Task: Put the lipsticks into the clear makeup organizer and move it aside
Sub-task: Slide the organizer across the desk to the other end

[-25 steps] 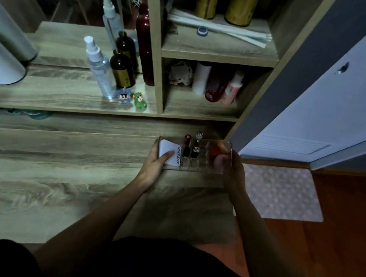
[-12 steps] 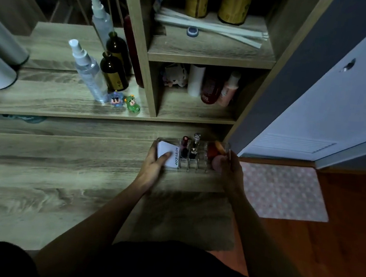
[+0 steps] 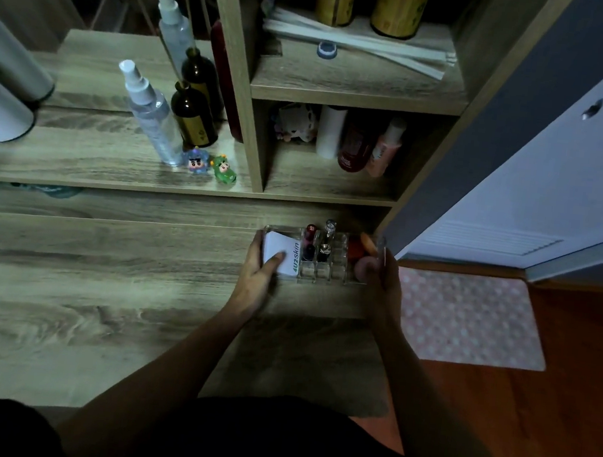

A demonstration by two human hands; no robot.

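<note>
Lipsticks [image 3: 316,243] already upright in the clear plastic compartmented makeup organizer [image 3: 328,274] near the wooden bench's [image 3: 101,281] far right corner, clasped end to end by left hand [image 3: 255,279] and right hand [image 3: 379,285]; shifting aside seemingly unfinished.
</note>
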